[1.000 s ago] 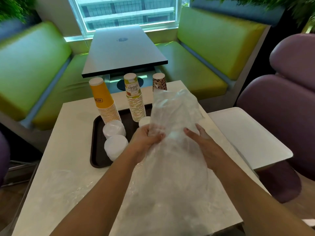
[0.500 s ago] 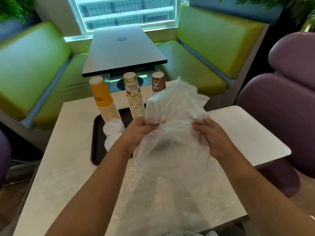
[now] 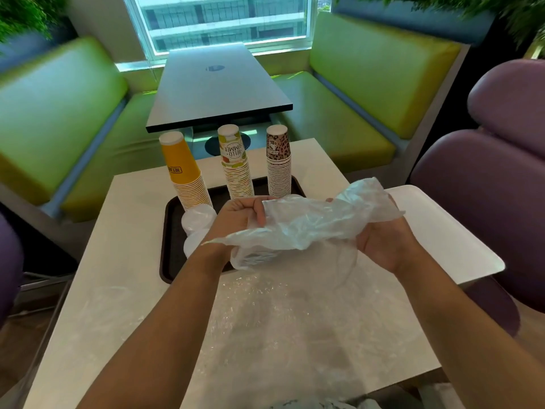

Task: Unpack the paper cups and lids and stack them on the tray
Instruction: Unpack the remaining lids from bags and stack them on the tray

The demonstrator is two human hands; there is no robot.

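A dark brown tray (image 3: 169, 246) lies on the white table (image 3: 124, 261). On it stand three upturned cup stacks: yellow (image 3: 184, 172), "Hello Summer" print (image 3: 236, 163) and leopard print (image 3: 278, 160). White lids (image 3: 196, 219) are piled at the tray's left, partly behind my left wrist. Above the tray's near edge I hold a crumpled clear plastic bag (image 3: 309, 225). My left hand (image 3: 239, 219) grips its left part with curled fingers. My right hand (image 3: 383, 243) grips its right part.
More clear plastic wrap (image 3: 280, 314) is spread over the near table. A white side tabletop (image 3: 442, 231) juts out at the right beside purple chairs (image 3: 486, 187). A dark table (image 3: 212, 87) and green benches (image 3: 59, 113) stand beyond.
The tall bag that stood upright between my hands has been crumpled down into a low bundle. Both hands have closed round it, and the leopard print stack has come into full view.
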